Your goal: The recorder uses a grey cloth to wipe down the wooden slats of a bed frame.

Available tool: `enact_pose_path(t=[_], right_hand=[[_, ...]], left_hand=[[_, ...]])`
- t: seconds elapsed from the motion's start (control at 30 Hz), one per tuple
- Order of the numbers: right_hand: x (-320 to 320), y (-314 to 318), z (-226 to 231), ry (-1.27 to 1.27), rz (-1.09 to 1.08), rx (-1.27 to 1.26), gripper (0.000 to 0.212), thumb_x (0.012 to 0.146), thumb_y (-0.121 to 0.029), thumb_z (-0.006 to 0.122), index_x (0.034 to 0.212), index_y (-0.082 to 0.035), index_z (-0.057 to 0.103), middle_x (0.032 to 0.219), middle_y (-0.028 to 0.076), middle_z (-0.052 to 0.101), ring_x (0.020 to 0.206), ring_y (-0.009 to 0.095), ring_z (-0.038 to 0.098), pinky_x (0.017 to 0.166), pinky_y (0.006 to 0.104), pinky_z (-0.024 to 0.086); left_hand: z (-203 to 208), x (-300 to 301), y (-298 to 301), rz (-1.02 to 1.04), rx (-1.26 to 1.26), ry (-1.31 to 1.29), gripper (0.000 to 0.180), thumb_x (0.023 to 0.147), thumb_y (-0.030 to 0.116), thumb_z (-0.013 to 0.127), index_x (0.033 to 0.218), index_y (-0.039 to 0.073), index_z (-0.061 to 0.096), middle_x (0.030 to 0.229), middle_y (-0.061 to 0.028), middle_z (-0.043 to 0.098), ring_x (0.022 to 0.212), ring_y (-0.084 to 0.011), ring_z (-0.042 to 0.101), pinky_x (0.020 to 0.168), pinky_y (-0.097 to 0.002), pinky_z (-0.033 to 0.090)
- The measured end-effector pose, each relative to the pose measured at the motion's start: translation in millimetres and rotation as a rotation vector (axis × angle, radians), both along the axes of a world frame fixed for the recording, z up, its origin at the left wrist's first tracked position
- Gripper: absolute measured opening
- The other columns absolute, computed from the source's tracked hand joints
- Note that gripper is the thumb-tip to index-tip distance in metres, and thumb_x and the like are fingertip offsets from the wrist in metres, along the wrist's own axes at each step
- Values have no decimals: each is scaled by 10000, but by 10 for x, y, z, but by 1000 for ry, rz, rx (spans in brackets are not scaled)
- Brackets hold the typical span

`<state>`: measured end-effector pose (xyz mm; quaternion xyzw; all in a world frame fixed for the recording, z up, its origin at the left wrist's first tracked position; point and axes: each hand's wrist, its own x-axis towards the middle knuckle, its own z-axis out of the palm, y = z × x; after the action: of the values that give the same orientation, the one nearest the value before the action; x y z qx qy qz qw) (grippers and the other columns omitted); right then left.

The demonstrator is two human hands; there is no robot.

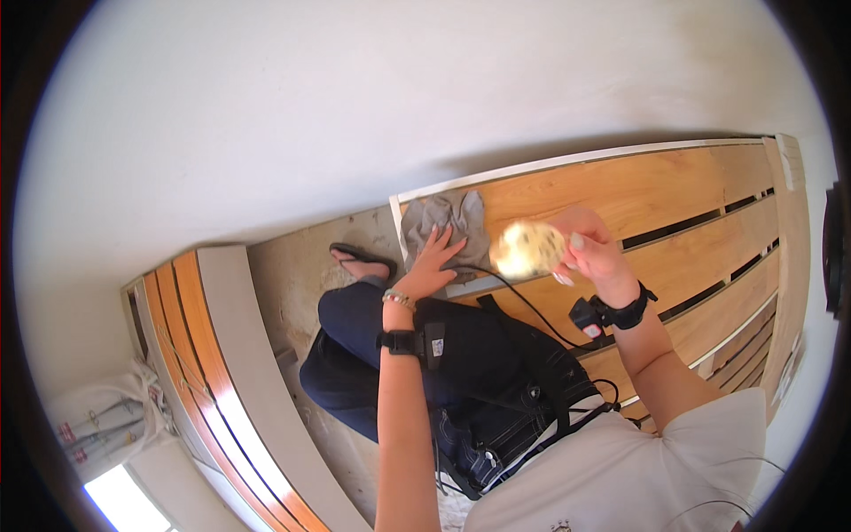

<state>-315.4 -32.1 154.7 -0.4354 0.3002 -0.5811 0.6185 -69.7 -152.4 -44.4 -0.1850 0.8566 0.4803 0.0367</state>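
Note:
My left hand point(431, 266) lies with fingers spread on a crumpled grey cloth point(443, 213). The cloth rests at the end of a slatted wooden surface point(585, 188), near its pale edge. Above the slats, my right hand point(594, 253) is closed on a pale yellow, rounded piece with dark specks point(528, 249). Glare and blur on that piece hide its exact kind. The right fingers grip its right edge.
A second slatted wooden piece point(199, 355) with a grey side stands at left. A black cable point(536, 310) runs across the slats beside my legs. A sandalled foot point(363, 262) is on the floor. The white wall point(355, 115) rises behind the slats.

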Motion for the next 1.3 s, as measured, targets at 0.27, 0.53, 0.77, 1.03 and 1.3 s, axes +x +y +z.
enact_pose_path(t=[0.27, 0.53, 0.77, 1.03, 1.3], right_hand=[[518, 147, 637, -441, 101, -247, 416, 859, -199, 456, 492, -37, 346, 425, 46, 327, 338, 211, 357, 358, 303, 256], [893, 94, 898, -797, 813, -420, 386, 841, -153, 436, 511, -23, 281, 459, 67, 262, 365, 251, 293, 384, 340, 225], [829, 103, 889, -258, 261, -628, 250, 851, -286, 525, 741, -62, 522, 639, 49, 489, 493, 203, 476, 440, 291, 369], [515, 315, 981, 859, -529, -961, 74, 772, -184, 577, 822, -145, 539, 797, 44, 607, 611, 121, 551, 485, 188, 417], [460, 341, 925, 1104, -687, -932, 101, 745, -117, 571, 809, -129, 493, 785, 42, 616, 617, 128, 566, 479, 198, 413]], left_hand=[[443, -192, 16, 75, 201, -71, 557, 772, 100, 520, 1305, 187, 384, 1446, -107, 113, 1334, -304, -38, 1071, -394, 76], [412, -203, 25, 127, 222, -48, 550, 764, 105, 512, 1297, 173, 394, 1437, -117, 156, 1337, -298, -21, 1064, -396, 85], [314, -152, 30, 118, 192, -16, 533, 779, 118, 509, 1297, 166, 392, 1436, -112, 161, 1339, -291, -12, 1065, -395, 86], [347, -173, -3, 122, 212, -36, 529, 784, 114, 504, 1298, 166, 390, 1442, -104, 143, 1339, -283, -28, 1065, -390, 81], [352, -164, 15, 150, 211, -70, 519, 794, 121, 504, 1297, 177, 392, 1442, -85, 151, 1341, -259, -30, 1068, -385, 75]])
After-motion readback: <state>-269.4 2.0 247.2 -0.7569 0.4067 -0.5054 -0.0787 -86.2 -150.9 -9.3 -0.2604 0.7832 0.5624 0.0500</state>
